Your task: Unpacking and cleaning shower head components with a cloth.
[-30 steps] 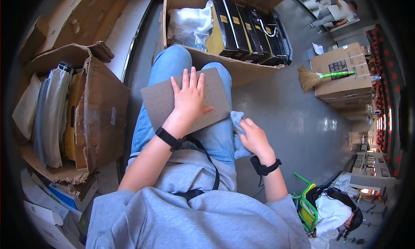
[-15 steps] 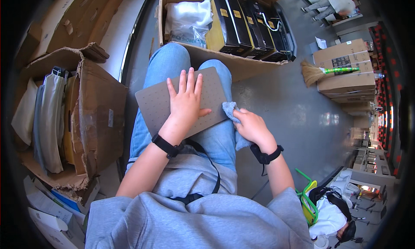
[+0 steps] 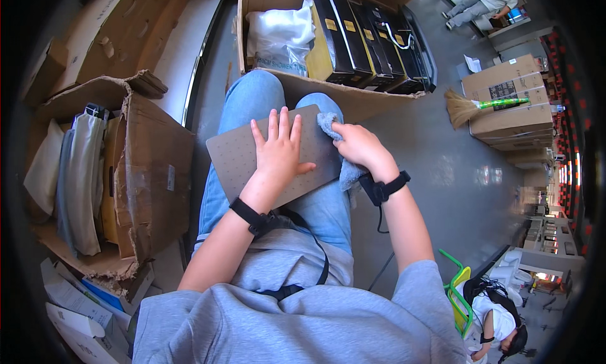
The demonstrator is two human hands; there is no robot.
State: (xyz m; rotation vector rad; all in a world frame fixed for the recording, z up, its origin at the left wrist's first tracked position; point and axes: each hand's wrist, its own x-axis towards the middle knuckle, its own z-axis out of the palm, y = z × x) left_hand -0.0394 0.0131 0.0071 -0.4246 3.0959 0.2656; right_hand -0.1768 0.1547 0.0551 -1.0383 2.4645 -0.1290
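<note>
Left hand (image 3: 278, 154) splayed flat on that dotted panel (image 3: 237, 154); right hand (image 3: 364, 147) clutches blue cloth (image 3: 327, 125) at its two-o'clock edge.

The right hand (image 3: 365, 148) has room to pass rightward over the grey floor (image 3: 429, 168), up to the broom (image 3: 478, 105). A torn carton (image 3: 156, 181) walls off the left; an open box (image 3: 353, 94) blocks the far side, just beyond the knees (image 3: 254, 94).

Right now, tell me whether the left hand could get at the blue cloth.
Probably yes: only a strip of bare panel separates the left hand from the blue cloth, though the right hand grips it.
</note>
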